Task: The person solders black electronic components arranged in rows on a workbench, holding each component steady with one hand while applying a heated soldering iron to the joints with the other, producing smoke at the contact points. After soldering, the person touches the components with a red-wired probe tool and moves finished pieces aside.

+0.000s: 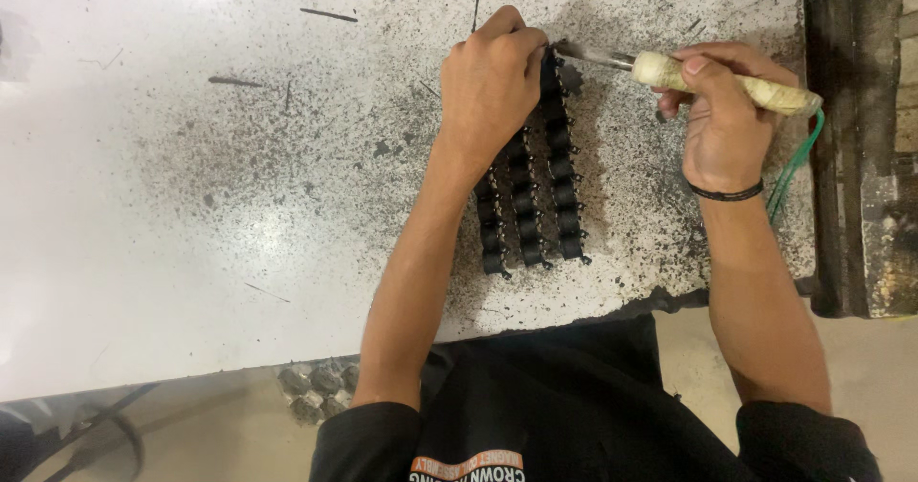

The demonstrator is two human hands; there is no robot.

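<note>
Three black strips of small linked parts lie side by side on the speckled white worktop. My left hand presses down on their far ends, fingers curled over the top of the strips. My right hand grips a tool with a pale wrapped handle. Its metal tip touches the top of the rightmost strip, beside my left fingertips. A green cord hangs from the handle's end.
Thin dark slivers and black specks litter the worktop around the strips. A dark metal frame runs along the right edge of the table. The table's near edge is chipped just below the strips.
</note>
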